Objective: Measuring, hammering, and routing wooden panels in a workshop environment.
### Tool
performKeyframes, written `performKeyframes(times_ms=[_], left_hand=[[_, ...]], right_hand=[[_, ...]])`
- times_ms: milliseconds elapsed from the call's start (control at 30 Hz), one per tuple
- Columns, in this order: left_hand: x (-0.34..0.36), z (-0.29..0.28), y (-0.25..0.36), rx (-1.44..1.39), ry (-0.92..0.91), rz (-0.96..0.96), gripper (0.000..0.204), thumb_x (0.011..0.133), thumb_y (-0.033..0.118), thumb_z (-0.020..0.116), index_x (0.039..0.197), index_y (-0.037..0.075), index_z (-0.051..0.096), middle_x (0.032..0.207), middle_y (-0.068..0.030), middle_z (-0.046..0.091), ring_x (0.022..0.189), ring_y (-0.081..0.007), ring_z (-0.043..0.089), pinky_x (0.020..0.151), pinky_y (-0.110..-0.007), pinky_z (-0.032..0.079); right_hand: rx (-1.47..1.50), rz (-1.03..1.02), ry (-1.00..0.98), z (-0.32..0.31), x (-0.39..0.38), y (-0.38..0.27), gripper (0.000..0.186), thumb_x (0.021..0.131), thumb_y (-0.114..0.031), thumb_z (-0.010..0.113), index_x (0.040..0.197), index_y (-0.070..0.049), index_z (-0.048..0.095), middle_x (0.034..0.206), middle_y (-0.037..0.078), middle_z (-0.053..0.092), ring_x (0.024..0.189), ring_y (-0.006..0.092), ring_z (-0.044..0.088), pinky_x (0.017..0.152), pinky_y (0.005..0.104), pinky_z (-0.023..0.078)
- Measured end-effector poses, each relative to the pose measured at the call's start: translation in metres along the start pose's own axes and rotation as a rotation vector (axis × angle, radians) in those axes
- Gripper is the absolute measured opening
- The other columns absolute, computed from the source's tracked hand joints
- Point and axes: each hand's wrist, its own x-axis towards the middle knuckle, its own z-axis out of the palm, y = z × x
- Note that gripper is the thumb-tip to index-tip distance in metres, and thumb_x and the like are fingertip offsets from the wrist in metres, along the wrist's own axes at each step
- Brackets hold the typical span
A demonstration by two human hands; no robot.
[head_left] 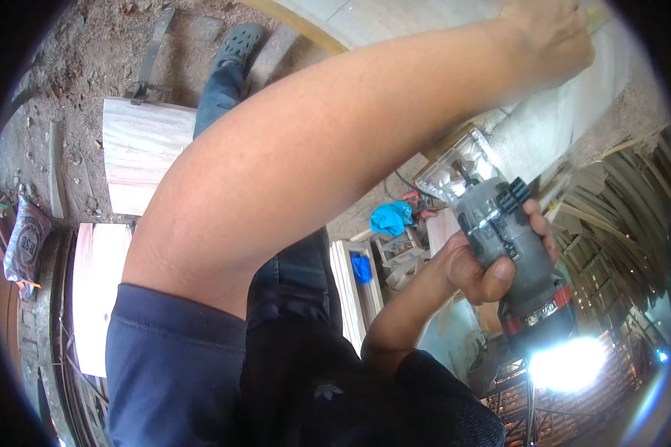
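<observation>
My left arm reaches across the view to the upper right, where my left hand (550,43) is closed in a fist at a large pale board (600,82). A light wooden strip (598,18) shows beside that hand; what the fingers hold, if anything, is hidden. My right hand (473,270) grips the grey body of a trim router (487,207), thumb across the near side and fingertips around the far side. The router's clear plastic base (476,149) points up toward the board, close to its edge. A metal bit (464,171) shows inside the base; I cannot tell if it spins.
Pale wood-grain panels (145,145) lie at the left on the dirt floor. A blue cloth (391,218) sits near red tools (423,205) and a wooden frame (348,283). Several curved wood strips (626,205) are stacked at right. A printed sack (28,240) stands far left.
</observation>
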Motion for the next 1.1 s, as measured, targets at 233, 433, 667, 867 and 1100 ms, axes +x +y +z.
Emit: performKeyframes(times_ms=[233, 433, 667, 867, 1100], left_hand=[[0.001, 0.006, -0.001, 0.047, -0.033, -0.01, 0.041, 0.095, 0.012, 0.056, 0.132, -0.004, 0.064, 0.126, -0.0159, 0.063, 0.125, -0.0281, 0.053, 0.112, -0.048, 0.033], [0.001, 0.017, -0.003, 0.206, 0.019, -0.023, 0.056, 0.101, 0.017, 0.042, 0.15, -0.009, 0.043, 0.156, -0.028, 0.042, 0.153, -0.0434, 0.027, 0.125, -0.064, 0.009], [0.001, 0.007, -0.009, 0.259, -0.054, 0.039, 0.056, 0.103, 0.017, 0.036, 0.153, -0.007, 0.04, 0.163, -0.029, 0.032, 0.154, -0.0496, 0.02, 0.123, -0.07, 0.006], [0.005, 0.011, -0.006, 0.204, -0.101, 0.031, 0.056, 0.103, 0.018, 0.036, 0.152, -0.007, 0.04, 0.162, -0.03, 0.032, 0.152, -0.0522, 0.021, 0.124, -0.069, 0.009], [0.012, 0.029, 0.0, 0.099, 0.041, 0.012, 0.053, 0.104, 0.021, 0.038, 0.147, -0.009, 0.044, 0.157, -0.0322, 0.038, 0.15, -0.0537, 0.025, 0.124, -0.069, 0.013]], right_hand=[[-0.024, 0.021, 0.048, -0.001, -0.003, 0.003, 0.073, 0.081, -0.03, 0.065, 0.142, -0.001, 0.04, 0.125, 0.02, 0.059, 0.117, 0.0384, 0.058, 0.106, 0.0498, 0.05], [-0.07, 0.04, -0.033, 0.006, -0.005, -0.004, 0.067, 0.082, -0.031, 0.067, 0.137, -0.004, 0.04, 0.125, 0.017, 0.057, 0.116, 0.0346, 0.056, 0.1, 0.0497, 0.049], [-0.056, 0.034, 0.042, 0.021, -0.001, -0.009, 0.057, 0.083, -0.03, 0.059, 0.134, -0.004, 0.054, 0.123, 0.017, 0.063, 0.12, 0.0373, 0.055, 0.102, 0.0499, 0.045], [-0.038, 0.068, 0.056, 0.022, -0.004, -0.01, 0.06, 0.086, -0.031, 0.063, 0.139, -0.006, 0.049, 0.129, 0.015, 0.061, 0.121, 0.0362, 0.055, 0.104, 0.0513, 0.044], [-0.15, 0.114, -0.009, 0.004, -0.005, -0.017, 0.069, 0.09, -0.047, 0.07, 0.141, -0.01, 0.04, 0.125, 0.013, 0.057, 0.12, 0.0349, 0.054, 0.106, 0.0553, 0.043]])
